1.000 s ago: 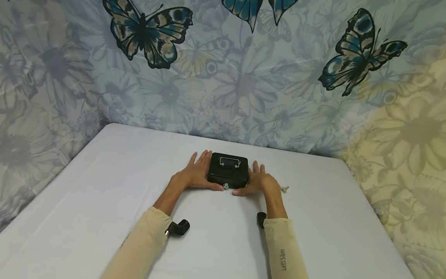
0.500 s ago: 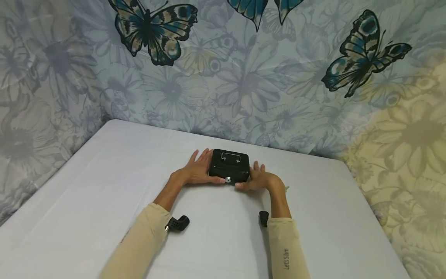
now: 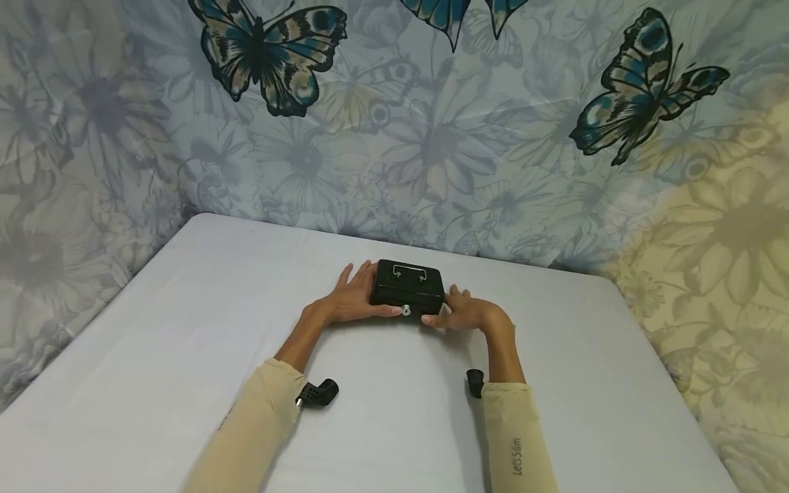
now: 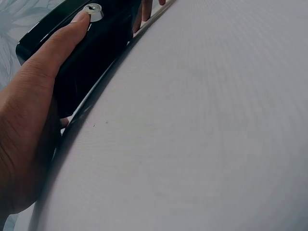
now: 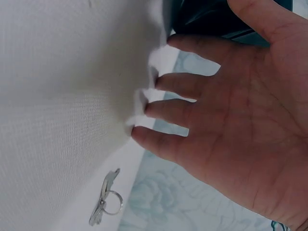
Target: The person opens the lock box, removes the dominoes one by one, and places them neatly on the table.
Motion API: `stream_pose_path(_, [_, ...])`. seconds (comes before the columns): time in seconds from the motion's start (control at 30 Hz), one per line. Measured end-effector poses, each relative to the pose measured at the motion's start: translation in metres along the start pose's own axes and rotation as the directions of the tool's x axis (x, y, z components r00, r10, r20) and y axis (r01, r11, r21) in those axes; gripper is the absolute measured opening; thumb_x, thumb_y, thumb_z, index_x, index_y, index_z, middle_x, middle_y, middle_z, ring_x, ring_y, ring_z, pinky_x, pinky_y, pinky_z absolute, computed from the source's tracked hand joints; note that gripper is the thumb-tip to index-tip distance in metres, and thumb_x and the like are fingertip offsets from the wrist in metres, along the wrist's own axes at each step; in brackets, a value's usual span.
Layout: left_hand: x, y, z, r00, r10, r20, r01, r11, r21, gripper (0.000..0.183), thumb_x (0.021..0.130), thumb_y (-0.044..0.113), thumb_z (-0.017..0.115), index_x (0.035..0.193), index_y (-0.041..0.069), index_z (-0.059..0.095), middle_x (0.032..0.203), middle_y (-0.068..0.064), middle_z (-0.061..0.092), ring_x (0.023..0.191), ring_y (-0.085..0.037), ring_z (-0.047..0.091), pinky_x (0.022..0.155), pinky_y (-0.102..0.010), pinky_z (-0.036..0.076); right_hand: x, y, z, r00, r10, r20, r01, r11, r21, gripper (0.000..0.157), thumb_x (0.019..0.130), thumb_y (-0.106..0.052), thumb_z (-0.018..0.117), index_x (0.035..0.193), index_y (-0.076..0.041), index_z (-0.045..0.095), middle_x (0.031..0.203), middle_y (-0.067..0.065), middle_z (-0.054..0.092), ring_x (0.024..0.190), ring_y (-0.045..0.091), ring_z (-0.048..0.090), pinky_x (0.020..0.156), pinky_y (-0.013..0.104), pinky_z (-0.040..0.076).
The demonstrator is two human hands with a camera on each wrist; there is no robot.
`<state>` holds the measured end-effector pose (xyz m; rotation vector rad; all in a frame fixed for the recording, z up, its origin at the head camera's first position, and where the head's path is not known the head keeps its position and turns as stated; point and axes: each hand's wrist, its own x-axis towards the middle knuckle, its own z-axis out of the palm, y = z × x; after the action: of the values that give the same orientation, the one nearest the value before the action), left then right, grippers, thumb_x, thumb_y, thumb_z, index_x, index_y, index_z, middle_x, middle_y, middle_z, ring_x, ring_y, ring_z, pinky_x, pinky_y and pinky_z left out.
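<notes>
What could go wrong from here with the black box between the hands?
The right hand might knock the keys lying on the table near its little finger. The left thumb, its tip right at the lock, could slip or rub against it. With the right fingers spread straight, the black box may skew if pushed unevenly.

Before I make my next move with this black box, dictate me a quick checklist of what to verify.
1. Lid shut: ok, the black box looks closed.
2. Handle down: ok, the handle appears folded onto the lid.
3. Key out of lock: ok, the lock shows a bare keyhole.
4. Left hand on the box: ok, against its left side.
5. Right hand pressing firmly: cannot tell; its fingers are straight.
6. Keys apart from box: ok, the keys lie beyond the right hand.
</notes>
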<state>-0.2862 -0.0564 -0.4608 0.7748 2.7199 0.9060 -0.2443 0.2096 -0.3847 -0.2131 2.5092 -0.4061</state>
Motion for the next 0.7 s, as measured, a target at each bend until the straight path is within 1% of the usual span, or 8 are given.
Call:
stream_pose_path(0.13, [0.002,0.000,0.001,1.000,0.010,-0.012,-0.010,1.000,-0.011,0.121,0.082,0.081,0.060,0.168,0.009,0.014,0.176,-0.012,0.020,0.167,-0.031,0.007,0.133,-0.057,-0.006,-0.003,0.003,-0.001,1.000,-0.002,-0.009,0.002,1.000,0.025,0.097,0.100,-0.066,0.055,0.167,-0.007,0.019,0.174,0.028,0.004,0.161,0.053,0.003,0.126,0.074,0.015])
stream_pose_path(0.23, [0.004,0.000,0.002,1.000,0.010,-0.014,-0.010,1.000,-0.013,0.125,0.080,0.088,0.055,0.168,0.009,0.014,0.176,-0.012,0.020,0.167,-0.033,0.006,0.133,-0.057,-0.007,-0.005,0.005,-0.002,1.000,-0.014,-0.014,0.014,0.999,0.041,0.095,0.100,-0.066,0.055,0.167,-0.008,0.022,0.174,0.027,0.006,0.161,0.052,0.007,0.126,0.073,0.017])
stream_pose_path(0.3, [0.004,0.000,0.003,1.000,0.005,-0.008,-0.005,1.000,-0.015,0.130,0.077,0.094,0.051,0.168,0.008,0.014,0.176,-0.013,0.018,0.167,-0.033,0.005,0.133,-0.058,-0.008,-0.006,0.007,-0.003,0.999,-0.032,-0.015,0.032,0.999,0.042,0.092,0.100,-0.066,0.055,0.166,-0.008,0.026,0.174,0.027,0.011,0.160,0.052,0.013,0.125,0.072,0.021])
stream_pose_path(0.43, [0.006,0.001,0.006,1.000,-0.012,0.003,0.013,1.000,-0.018,0.140,0.071,0.104,0.040,0.169,0.010,0.011,0.177,-0.011,0.015,0.167,-0.031,0.001,0.132,-0.057,-0.012,-0.008,0.010,-0.007,0.997,-0.076,-0.020,0.076,0.996,0.046,0.084,0.101,-0.061,0.057,0.163,-0.008,0.035,0.170,0.025,0.029,0.157,0.049,0.029,0.123,0.069,0.030])
stream_pose_path(0.53, [0.007,0.004,0.005,1.000,-0.021,0.012,0.021,1.000,0.003,0.134,0.076,0.099,0.043,0.169,0.010,0.008,0.178,-0.010,0.013,0.167,-0.029,0.000,0.132,-0.057,-0.013,-0.006,0.012,-0.008,0.996,-0.090,-0.023,0.092,0.994,0.064,0.080,0.102,-0.058,0.058,0.162,-0.009,0.038,0.167,0.022,0.037,0.156,0.047,0.033,0.122,0.068,0.032])
stream_pose_path(0.6, [0.006,0.004,0.004,0.999,-0.030,0.020,0.029,0.999,0.028,0.129,0.080,0.094,0.047,0.169,0.009,0.007,0.178,-0.010,0.012,0.167,-0.028,0.000,0.132,-0.057,-0.013,-0.005,0.013,-0.008,0.994,-0.106,-0.018,0.107,0.992,0.067,0.080,0.102,-0.057,0.058,0.161,-0.007,0.038,0.167,0.022,0.038,0.156,0.047,0.033,0.123,0.068,0.032])
stream_pose_path(0.67, [0.004,0.006,0.002,0.999,-0.032,0.026,0.031,0.998,0.045,0.123,0.085,0.083,0.054,0.169,0.008,0.006,0.178,-0.011,0.012,0.167,-0.028,0.000,0.132,-0.058,-0.011,-0.004,0.013,-0.009,0.993,-0.120,-0.014,0.121,0.990,0.067,0.080,0.103,-0.056,0.058,0.162,-0.006,0.036,0.168,0.022,0.036,0.157,0.047,0.031,0.124,0.067,0.030])
stream_pose_path(0.7, [0.004,0.005,0.002,0.999,-0.034,0.026,0.033,0.998,0.052,0.123,0.084,0.083,0.055,0.169,0.008,0.006,0.178,-0.011,0.012,0.167,-0.028,0.000,0.132,-0.058,-0.011,-0.004,0.013,-0.010,0.992,-0.126,-0.013,0.126,0.990,0.062,0.081,0.103,-0.057,0.057,0.162,-0.006,0.036,0.168,0.022,0.036,0.157,0.047,0.030,0.125,0.067,0.029])
